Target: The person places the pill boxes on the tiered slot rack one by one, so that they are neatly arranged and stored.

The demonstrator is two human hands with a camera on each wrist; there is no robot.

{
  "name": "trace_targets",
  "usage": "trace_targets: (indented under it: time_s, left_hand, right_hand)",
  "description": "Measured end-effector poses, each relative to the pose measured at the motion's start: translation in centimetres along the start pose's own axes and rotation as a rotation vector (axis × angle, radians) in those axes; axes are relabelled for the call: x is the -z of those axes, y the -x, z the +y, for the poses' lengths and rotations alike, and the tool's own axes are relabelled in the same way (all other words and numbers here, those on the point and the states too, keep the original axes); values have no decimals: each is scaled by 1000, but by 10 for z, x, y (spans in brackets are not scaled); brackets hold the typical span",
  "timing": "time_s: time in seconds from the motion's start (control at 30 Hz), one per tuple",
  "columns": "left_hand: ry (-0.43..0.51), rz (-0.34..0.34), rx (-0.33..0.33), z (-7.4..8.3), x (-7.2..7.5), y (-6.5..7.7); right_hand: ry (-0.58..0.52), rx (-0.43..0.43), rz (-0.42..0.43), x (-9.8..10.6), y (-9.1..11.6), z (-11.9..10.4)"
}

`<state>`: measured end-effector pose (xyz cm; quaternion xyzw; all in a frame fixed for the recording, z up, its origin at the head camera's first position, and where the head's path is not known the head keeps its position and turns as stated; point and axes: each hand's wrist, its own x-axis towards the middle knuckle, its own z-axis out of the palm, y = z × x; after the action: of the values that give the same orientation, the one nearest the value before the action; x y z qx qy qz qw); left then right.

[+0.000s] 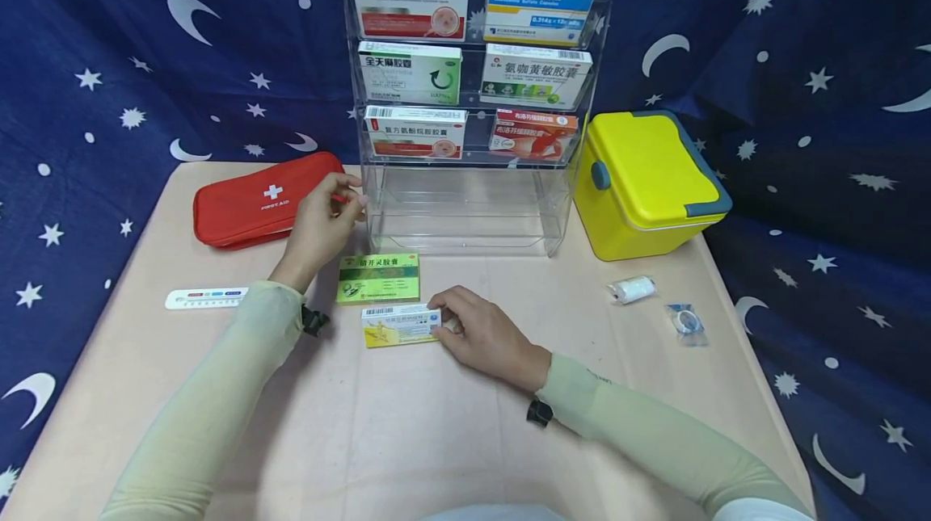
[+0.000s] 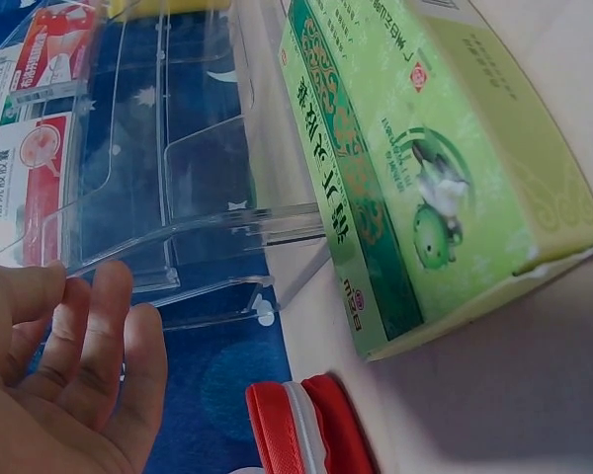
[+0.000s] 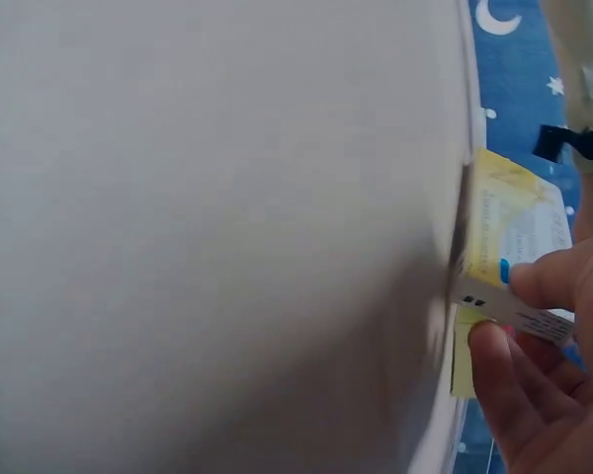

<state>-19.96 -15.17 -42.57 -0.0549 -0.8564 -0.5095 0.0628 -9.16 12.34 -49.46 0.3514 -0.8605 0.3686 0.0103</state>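
My left hand point(image 1: 320, 220) is at the left side of a clear tiered display rack point(image 1: 465, 246). In the left wrist view its thumb and fingers pinch the rack's clear edge. With thumb and fingers, my right hand point(image 1: 486, 337) grips the right end of a white and yellow medicine box point(image 1: 396, 327); that same box point(image 3: 509, 232) shows tilted in the right wrist view. Just behind it lies a green medicine box point(image 1: 380, 277), in front of the rack. Several medicine boxes, one of them orange-red point(image 1: 533, 135), fill the upper three tiers. Nothing stands on the bottom tier.
A red first aid pouch point(image 1: 254, 202) lies left of the rack, close to the left hand. Nearer is a white ruler-like strip point(image 1: 204, 298), partly under the left forearm. At right stand a yellow box point(image 1: 625, 182), a wrapped white roll point(image 1: 633, 289) and a small packet point(image 1: 686, 324).
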Motion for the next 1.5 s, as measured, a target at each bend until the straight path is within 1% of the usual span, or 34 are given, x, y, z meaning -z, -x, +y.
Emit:
trace_targets:
  time_s: [0.07,0.13,0.23,0.33,0.47,0.57,0.63,0.7,0.77,0.87,0.97,1.03,1.2,1.5]
  left_hand:
    - [6,-3,-1,0,0,0]
    - [9,-6,1,-1,0,0]
    - [11,-13,7,-2,0,0]
    - [13,-16,9,-3,0,-1]
    - [8,-7,0,-3,0,-2]
    - [8,-3,-1,-3,0,-2]
    - [15,-4,1,-2,0,-2]
    - [16,-6,6,-2,0,-1]
    - [18,-7,8,-2,0,-1]
    - [18,-12,15,-2,0,-2]
    - [18,-16,22,-3,0,-2]
    - [16,-18,28,-3,0,-2]
    - [7,-22,46,-3,0,-2]
    - [10,-22,48,-3,0,-2]
  right_hand:
    - [-58,-42,1,5,-5,-2]
    - [-99,-72,19,14,-13,-2]
    - [-134,-95,67,35,-29,-3]
    - [-131,-89,138,61,-51,-2]
    - [-98,-74,243,96,-82,0]
    - [-52,-42,306,114,-104,5]
    - [-20,-17,326,120,-116,9]
    - [14,-1,325,122,-125,13]
    - [40,33,313,120,-132,17]
    - [93,87,292,112,-139,21]
    - [142,115,270,105,-142,24]
    - [166,104,251,103,-143,26]
    - [181,78,219,99,-143,32]
    - [194,69,214,97,-140,33]
